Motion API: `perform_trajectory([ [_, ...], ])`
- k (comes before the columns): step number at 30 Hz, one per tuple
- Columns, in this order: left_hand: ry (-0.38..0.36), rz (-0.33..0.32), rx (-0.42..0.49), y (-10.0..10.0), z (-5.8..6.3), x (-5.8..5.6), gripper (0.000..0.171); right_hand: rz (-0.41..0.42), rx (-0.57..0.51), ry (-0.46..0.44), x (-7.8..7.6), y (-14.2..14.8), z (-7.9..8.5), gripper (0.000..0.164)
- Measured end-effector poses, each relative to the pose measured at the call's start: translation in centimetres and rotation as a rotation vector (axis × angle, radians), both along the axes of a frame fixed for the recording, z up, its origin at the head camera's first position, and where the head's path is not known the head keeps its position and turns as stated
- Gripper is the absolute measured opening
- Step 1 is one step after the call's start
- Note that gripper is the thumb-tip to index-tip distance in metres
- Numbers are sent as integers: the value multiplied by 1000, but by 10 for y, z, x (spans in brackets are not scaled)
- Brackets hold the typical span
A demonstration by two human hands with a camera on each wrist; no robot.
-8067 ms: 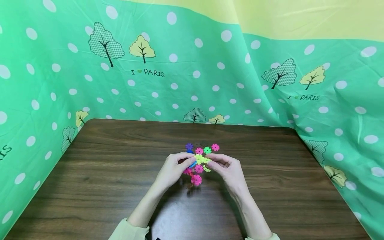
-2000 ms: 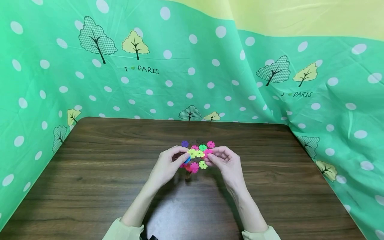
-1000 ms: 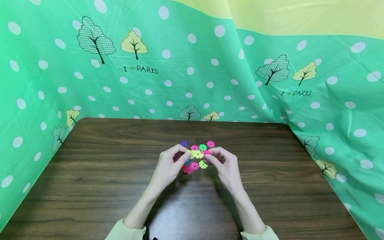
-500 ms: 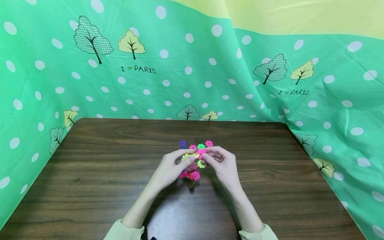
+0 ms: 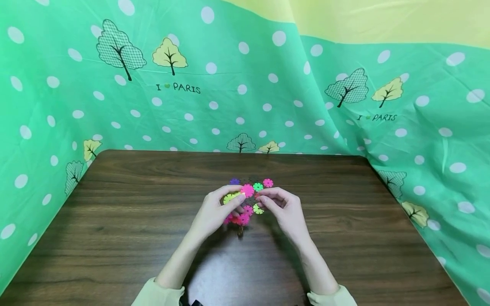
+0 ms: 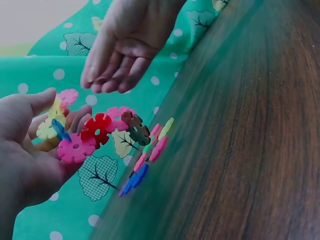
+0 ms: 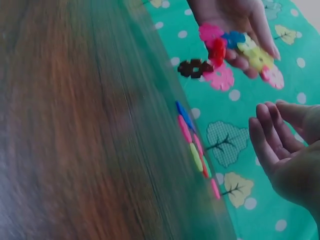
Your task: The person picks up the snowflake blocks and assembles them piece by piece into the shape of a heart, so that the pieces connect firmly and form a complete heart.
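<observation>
Between left fingers, disc chain; right fingers apart.

Curved chain of multicoloured, notched plastic discs pinched in the left hand

Its links run pink, two yellow, blue, pink, red, pink, dark brown, hanging clear of the counter; more flat notched discs, blue, pink, green, red and yellow-green, lie close together there

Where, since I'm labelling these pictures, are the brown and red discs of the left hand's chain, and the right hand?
Brown disc (image 7: 186, 68), right wrist view: its face, left of the hole.
Red disc (image 6: 92, 129), left wrist view: its face, beside the hole.
Right hand (image 5: 288, 213), head view: the back of the hand.
</observation>
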State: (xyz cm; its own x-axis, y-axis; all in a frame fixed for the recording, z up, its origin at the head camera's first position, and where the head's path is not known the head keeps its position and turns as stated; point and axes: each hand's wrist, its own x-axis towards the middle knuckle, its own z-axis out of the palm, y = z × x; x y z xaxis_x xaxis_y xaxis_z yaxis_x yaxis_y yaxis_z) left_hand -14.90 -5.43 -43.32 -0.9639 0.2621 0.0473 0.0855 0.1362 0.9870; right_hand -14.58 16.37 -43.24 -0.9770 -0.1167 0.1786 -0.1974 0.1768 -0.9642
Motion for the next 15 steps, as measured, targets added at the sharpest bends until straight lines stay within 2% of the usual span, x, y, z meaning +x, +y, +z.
perform_trajectory([
  [4, -38, 65, 37, -4, 3, -1, 31, -14, 60, 15, -10, 10, -3, 17],
  [8, -70, 99, 80, -6, 6, -2, 28, -31, 150, 16, -23, 19, -5, 16],
  [12, -97, 104, 99, -8, 7, -1, 28, -58, 325, 40, -35, 23, -7, 14],
  [15, -110, 105, 109, -8, 8, -1, 28, -45, 457, 38, -43, 24, -10, 14],
])
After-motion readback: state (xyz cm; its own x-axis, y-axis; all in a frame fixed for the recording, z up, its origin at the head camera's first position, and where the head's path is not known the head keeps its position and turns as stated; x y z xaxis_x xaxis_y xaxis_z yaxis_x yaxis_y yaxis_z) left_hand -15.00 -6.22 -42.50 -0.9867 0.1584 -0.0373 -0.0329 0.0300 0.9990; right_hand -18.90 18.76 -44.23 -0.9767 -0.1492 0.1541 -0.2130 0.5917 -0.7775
